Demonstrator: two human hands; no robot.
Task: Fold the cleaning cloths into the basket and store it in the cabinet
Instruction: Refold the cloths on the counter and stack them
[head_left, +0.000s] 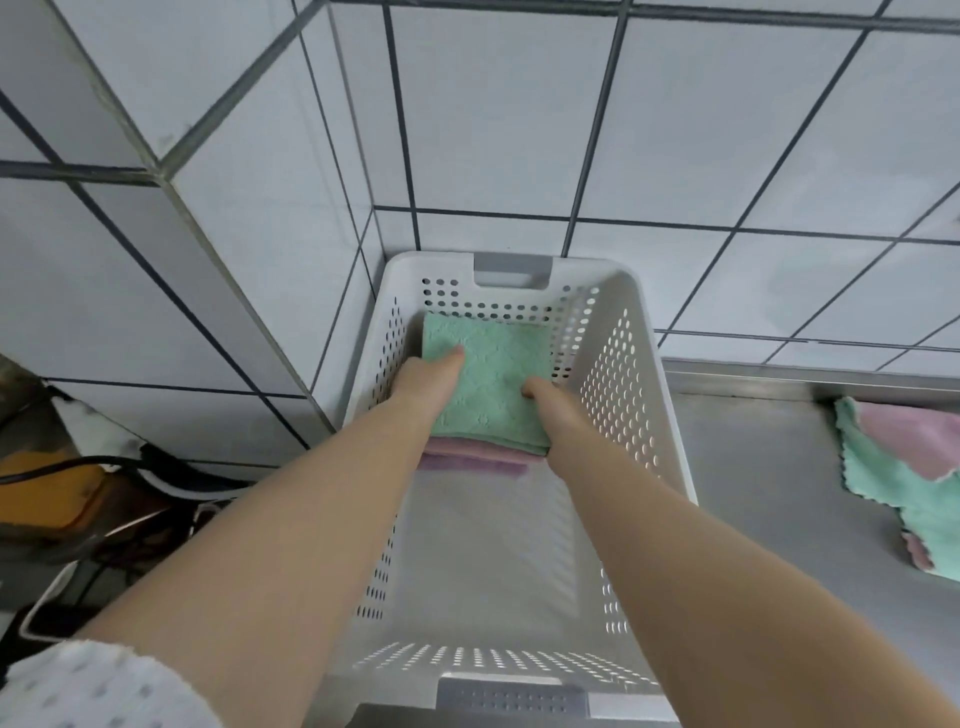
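Hands — left (423, 382), right (553, 402) — gripping folded green cloth (488, 379) (atop pink ones), inside white basket (623, 364)

Head view only, looking steeply down from close above.

My one camera faces forward into the white basket (613, 364), tiled wall (519, 130) at twelve o'clock, steel counter (769, 467) at three; both forearms enter from six.

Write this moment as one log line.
placing | both hands hold folded green cloth | inside white basket | atop pink cloths
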